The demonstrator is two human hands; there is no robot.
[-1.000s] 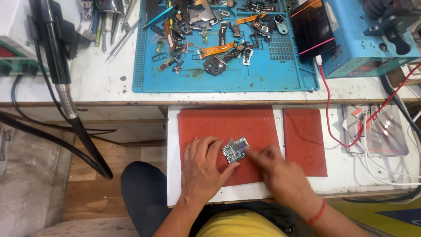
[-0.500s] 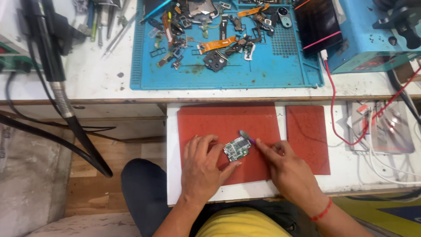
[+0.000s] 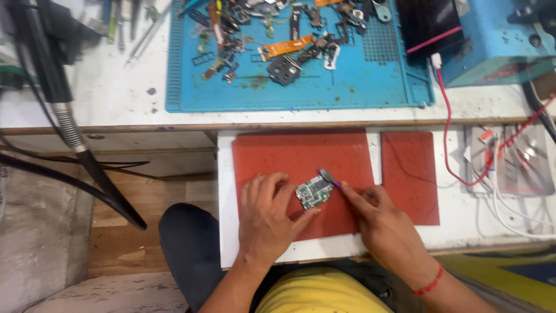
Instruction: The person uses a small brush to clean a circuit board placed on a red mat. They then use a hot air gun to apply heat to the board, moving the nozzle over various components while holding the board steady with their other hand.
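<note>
A small green circuit board (image 3: 313, 192) lies on a red mat (image 3: 301, 156) on a white pull-out shelf. My left hand (image 3: 267, 215) rests on the mat and pins the board's left and lower edges with its fingers. My right hand (image 3: 379, 223) grips a thin tool (image 3: 328, 176) with a rounded tip, which sits at the board's upper right corner. A red thread band is on my right wrist.
A second red mat (image 3: 410, 174) lies right of the first. A blue work mat (image 3: 301, 87) on the bench above holds several phone parts and flex cables. Red and white wires (image 3: 457, 150) run at the right by a blue machine (image 3: 498, 40). A black hose (image 3: 69, 133) hangs left.
My right hand has pulled back to the right and lifted the tool tip to the board's upper right corner. The left hand stays on the board. The view has shifted slightly.
</note>
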